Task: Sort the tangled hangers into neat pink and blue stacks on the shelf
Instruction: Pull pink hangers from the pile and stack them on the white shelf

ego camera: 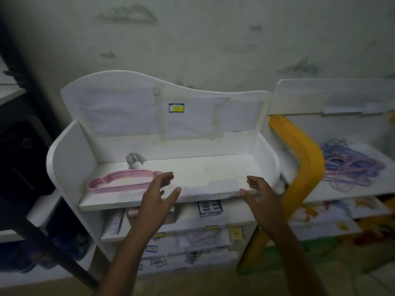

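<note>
A neat stack of pink hangers [121,181] is lying at the left end of the white shelf [205,174], metal hooks toward the back wall. Both hands are hovering over the shelf's front edge, holding nothing: left hand [158,196] fingers spread, right hand [259,196] loosely relaxed. A tangled pink-and-blue hanger pile [350,164] is sitting on the neighbouring shelf to the right.
</note>
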